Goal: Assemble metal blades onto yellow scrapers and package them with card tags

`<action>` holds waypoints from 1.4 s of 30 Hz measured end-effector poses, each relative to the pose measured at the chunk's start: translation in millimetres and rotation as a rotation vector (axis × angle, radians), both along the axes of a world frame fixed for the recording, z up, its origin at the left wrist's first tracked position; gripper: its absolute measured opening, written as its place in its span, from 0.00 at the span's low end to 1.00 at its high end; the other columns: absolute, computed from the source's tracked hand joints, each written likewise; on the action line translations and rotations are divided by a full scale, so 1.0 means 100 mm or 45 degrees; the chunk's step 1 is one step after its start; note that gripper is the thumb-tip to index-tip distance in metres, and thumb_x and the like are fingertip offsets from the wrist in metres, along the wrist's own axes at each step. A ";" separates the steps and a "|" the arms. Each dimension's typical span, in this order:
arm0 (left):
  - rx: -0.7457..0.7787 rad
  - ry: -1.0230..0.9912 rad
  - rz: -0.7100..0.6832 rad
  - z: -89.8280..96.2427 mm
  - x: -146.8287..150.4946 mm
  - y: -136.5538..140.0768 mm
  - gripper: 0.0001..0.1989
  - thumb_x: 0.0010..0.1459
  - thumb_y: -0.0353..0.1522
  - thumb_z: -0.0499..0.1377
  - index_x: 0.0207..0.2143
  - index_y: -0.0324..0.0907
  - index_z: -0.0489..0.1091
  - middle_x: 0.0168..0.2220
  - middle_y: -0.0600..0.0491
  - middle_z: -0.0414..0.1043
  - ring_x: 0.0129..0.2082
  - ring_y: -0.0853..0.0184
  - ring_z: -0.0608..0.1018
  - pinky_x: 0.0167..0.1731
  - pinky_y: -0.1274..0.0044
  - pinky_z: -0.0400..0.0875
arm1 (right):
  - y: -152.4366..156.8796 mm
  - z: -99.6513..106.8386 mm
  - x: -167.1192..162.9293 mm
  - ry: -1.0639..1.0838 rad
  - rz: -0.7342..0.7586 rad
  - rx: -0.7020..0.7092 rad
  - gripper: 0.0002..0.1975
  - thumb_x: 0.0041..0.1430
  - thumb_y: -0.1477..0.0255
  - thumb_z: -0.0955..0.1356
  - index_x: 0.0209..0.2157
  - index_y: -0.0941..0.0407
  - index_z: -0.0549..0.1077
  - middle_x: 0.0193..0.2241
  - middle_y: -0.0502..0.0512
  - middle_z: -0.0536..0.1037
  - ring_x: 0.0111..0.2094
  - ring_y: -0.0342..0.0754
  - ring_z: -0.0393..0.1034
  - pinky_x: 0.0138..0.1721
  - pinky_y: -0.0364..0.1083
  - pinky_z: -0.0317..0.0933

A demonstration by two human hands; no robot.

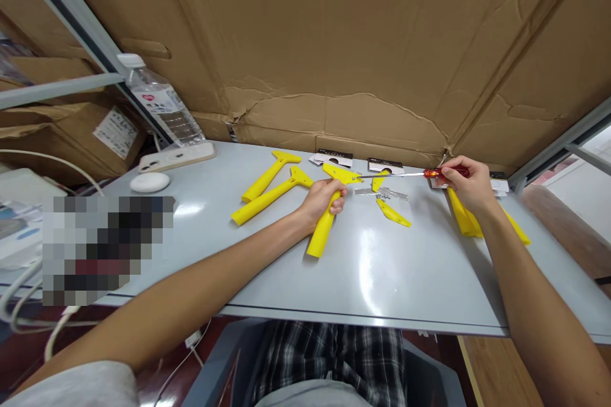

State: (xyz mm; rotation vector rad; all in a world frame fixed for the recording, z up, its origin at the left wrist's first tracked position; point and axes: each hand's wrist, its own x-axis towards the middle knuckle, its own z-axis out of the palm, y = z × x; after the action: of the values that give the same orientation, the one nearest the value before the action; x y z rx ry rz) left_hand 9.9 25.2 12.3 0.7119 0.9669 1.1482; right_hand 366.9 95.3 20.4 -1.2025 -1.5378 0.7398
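My left hand (324, 202) is wrapped round the handle of a yellow scraper (321, 238), whose wide head points away from me. In my right hand (470, 181) is a screwdriver with a red handle (432, 173). Its long shaft reaches left, and the tip meets the scraper's head near a screw. Two more yellow scrapers (265, 179) (267, 200) lie left of my left hand. Loose yellow head pieces (394, 213) (379, 182) rest to the right, beside a small clear bag (394, 193) of what look like screws. More yellow handles (461, 216) lie under my right hand.
Black-and-white cards (334, 158) (384, 166) line the table's back edge against a large cardboard sheet (334, 44). At the back left are a plastic bottle (165, 105), a phone (179, 157) and a white oval case (149, 182). Metal shelf posts (71, 13) stand at the sides.
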 end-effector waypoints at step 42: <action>0.038 0.022 -0.006 -0.01 0.02 -0.01 0.07 0.50 0.26 0.61 0.23 0.39 0.65 0.20 0.58 0.63 0.13 0.80 0.59 0.11 0.85 0.51 | 0.03 -0.03 0.00 0.039 -0.002 0.069 0.15 0.53 0.61 0.76 0.34 0.57 0.74 0.27 0.52 0.76 0.28 0.43 0.75 0.33 0.43 0.73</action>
State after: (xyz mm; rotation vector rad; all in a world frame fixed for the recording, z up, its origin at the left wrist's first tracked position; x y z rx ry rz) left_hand 11.4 24.0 10.9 0.7482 0.9638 1.1562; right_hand 366.7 98.1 17.6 -1.1469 -1.5223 0.7082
